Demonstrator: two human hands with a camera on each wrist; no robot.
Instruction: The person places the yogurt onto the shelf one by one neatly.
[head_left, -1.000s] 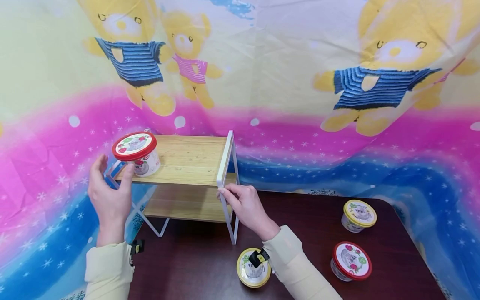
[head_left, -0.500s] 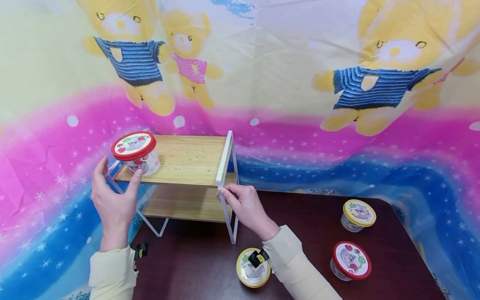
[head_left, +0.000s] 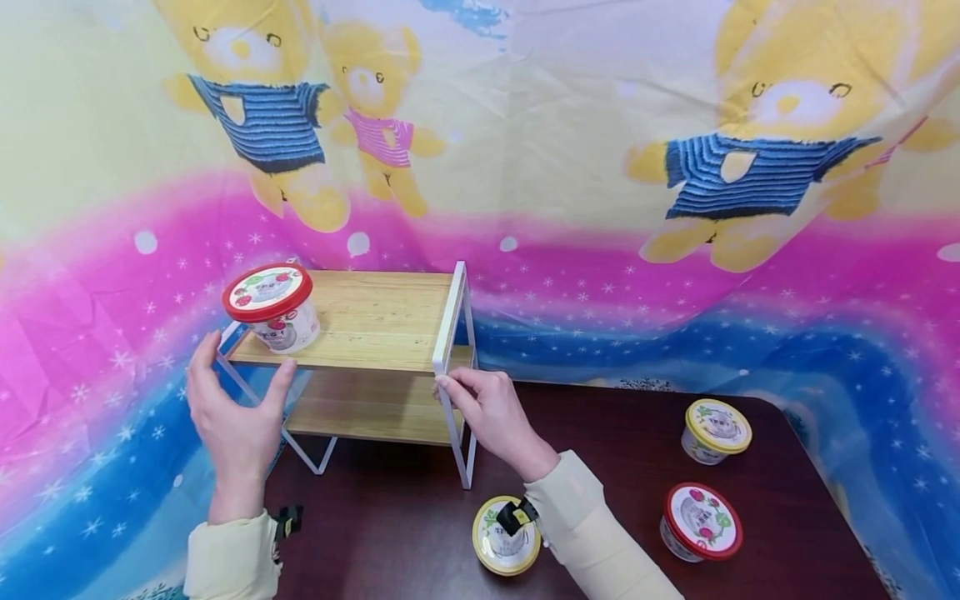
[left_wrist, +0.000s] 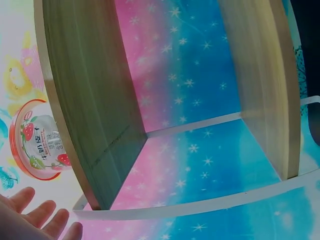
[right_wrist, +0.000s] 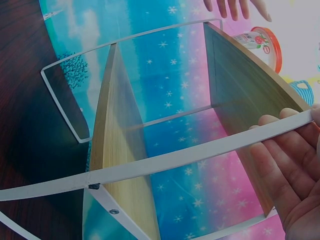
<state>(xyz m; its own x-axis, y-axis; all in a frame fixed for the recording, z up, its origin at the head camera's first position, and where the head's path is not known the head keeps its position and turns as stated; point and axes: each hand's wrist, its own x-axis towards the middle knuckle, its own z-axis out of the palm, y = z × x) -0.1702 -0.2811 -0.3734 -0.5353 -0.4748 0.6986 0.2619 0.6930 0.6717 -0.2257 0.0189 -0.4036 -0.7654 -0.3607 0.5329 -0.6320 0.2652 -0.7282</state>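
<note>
Two-tier wooden shelf [head_left: 382, 317] on a dark counter [head_left: 390, 533]. A red-lidded tub [head_left: 273, 302] stands upright at the left end of the top board. The left hand [head_left: 238, 429] is near it, empty — thumb and fingers spread; whether they touch the shelf's left upright is unclear. The right hand [head_left: 498, 417] grips the white frame [head_left: 450, 318] at the right. Near the right forearm sits a yellow-lidded tub [head_left: 498, 546]; farther right, another yellow-lidded tub [head_left: 717, 427] and a second red-lidded tub [head_left: 702, 521].

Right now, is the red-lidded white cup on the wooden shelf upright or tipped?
Upright: the white cup stands on the wooden shelf, red lid uppermost.
</note>
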